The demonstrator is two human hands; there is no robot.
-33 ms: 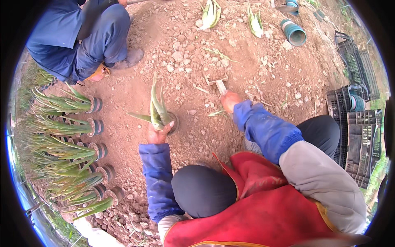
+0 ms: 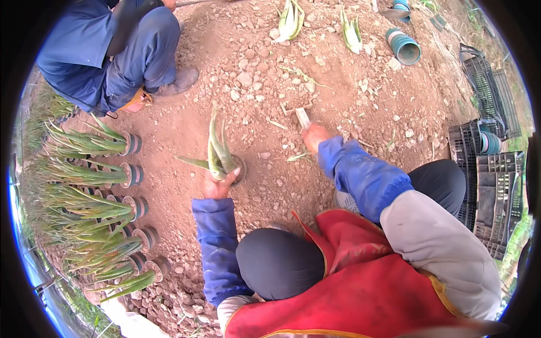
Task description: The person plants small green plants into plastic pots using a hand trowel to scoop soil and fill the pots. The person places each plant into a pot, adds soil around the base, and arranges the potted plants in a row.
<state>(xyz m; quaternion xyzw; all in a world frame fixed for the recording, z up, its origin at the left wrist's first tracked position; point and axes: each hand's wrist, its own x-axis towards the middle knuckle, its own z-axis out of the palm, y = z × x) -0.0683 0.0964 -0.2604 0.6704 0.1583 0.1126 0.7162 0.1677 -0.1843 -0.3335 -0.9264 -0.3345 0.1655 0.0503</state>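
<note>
1. Head cam view: left hand's got its fingers curled round the base of a spiky plant, a round pot rim showing just right of it.
2. Right hand's wrapped snugly around a short-handled tool, head sticking out beyond the fist.
3. I'm seeing loads of potted plants left of the left hand, black crates well right of the right.

left: potted plants | centre: held plant, left of tool | ahead: two plants on soil | right: crates
</note>
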